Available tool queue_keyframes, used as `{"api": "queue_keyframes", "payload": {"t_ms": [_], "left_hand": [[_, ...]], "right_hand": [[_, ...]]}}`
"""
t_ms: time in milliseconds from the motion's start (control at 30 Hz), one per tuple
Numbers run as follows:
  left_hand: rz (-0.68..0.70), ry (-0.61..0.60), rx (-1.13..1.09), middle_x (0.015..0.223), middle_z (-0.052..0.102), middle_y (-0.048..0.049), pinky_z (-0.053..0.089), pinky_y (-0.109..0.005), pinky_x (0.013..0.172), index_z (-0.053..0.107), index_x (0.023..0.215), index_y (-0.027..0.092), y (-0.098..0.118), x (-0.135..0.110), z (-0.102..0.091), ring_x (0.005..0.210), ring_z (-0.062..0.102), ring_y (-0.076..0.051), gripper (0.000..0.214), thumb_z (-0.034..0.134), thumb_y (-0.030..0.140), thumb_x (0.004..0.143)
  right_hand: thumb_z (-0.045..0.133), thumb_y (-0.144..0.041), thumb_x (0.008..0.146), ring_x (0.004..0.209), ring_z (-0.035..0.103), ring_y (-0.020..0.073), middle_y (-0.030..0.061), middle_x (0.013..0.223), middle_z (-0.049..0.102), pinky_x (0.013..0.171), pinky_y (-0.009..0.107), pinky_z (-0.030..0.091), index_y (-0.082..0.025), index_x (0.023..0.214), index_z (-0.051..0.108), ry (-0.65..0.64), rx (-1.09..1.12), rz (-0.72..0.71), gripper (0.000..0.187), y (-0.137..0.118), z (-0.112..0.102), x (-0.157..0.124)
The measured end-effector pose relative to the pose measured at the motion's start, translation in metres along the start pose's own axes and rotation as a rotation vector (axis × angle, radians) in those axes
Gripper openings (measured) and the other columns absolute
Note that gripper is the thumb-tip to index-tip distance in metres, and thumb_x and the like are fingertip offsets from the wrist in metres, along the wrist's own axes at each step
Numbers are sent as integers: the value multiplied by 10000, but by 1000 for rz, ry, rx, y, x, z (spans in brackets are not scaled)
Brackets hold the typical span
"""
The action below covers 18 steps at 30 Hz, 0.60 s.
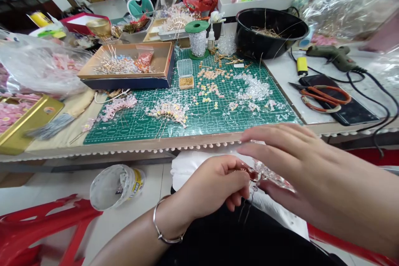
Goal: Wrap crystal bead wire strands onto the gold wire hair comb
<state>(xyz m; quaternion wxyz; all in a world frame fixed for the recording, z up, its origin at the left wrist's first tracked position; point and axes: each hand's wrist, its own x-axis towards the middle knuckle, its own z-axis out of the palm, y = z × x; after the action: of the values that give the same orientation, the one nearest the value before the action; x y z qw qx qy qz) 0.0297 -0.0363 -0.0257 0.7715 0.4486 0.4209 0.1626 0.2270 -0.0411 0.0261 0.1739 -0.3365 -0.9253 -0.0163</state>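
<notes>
My left hand (215, 185), with a silver bangle on the wrist, is closed in a pinch on a clear beaded wire ornament (271, 174) held over my lap, below the table edge. My right hand (286, 162) lies against the same ornament from the right, thumb under it and fingers stretched out over it, slightly blurred. Thin wires hang down from the pinch. On the green cutting mat (140, 124) lie a finished beaded hair comb (168, 110), a pink beaded piece (120, 106) and loose clear beads (254, 87).
A cardboard tray of pins and beads (162, 56), a small box of gold beads (186, 75), a wire spool (197, 35), a black bowl (249, 41), a glue gun (335, 56), orange scissors (324, 95) on a phone, and plastic bags crowd the table. A tub (115, 185) and red chair sit on the floor.
</notes>
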Motion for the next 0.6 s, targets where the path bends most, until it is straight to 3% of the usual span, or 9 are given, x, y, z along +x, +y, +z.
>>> {"api": "queue_keyframes", "payload": {"t_ms": [67, 167, 233, 333, 500, 600], "left_hand": [[-2, -15, 19, 672, 605, 36, 437, -153, 454, 570, 758, 164, 0, -1, 1, 498, 526, -52, 106, 504, 171, 841], [3, -13, 29, 674, 598, 34, 440, -145, 452, 564, 775, 161, 0, -4, 0, 490, 520, -46, 92, 503, 168, 844], [22, -13, 25, 681, 600, 26, 442, -143, 457, 554, 760, 160, 0, -7, 0, 497, 519, -45, 116, 508, 192, 861], [50, -16, 0, 690, 604, 21, 442, -143, 459, 569, 794, 156, -1, -10, 0, 503, 512, -45, 119, 524, 224, 880], [22, -28, -8, 652, 590, 38, 433, -137, 437, 580, 848, 157, -2, -9, -1, 476, 492, -42, 57, 531, 185, 861], [-2, -44, 5, 639, 586, 50, 428, -137, 430, 578, 857, 171, 1, -6, -1, 472, 492, -46, 40, 541, 182, 847]], "right_hand": [[514, -161, 846, 1033, 627, 292, 103, 1082, 665, 857, 465, 500, -178, 1041, 614, -50, 81, 46, 220, 2, 11, 4], [506, -188, 873, 948, 630, 222, 53, 1007, 668, 835, 389, 497, -207, 820, 587, -243, 358, 252, 99, 9, 23, 7], [506, -277, 907, 821, 603, 170, 7, 879, 647, 757, 327, 483, -217, 753, 558, -401, 556, 449, 174, 14, 26, 9], [439, -377, 949, 723, 550, 146, -13, 776, 600, 677, 297, 454, -221, 753, 558, -509, 709, 661, 277, 23, 29, 10], [472, -486, 939, 763, 567, 161, -7, 797, 614, 721, 320, 453, -226, 769, 586, -499, 699, 663, 331, 33, 30, 2], [517, -436, 924, 787, 600, 165, -1, 862, 657, 746, 328, 466, -230, 754, 593, -456, 638, 593, 278, 29, 28, 3]]}}
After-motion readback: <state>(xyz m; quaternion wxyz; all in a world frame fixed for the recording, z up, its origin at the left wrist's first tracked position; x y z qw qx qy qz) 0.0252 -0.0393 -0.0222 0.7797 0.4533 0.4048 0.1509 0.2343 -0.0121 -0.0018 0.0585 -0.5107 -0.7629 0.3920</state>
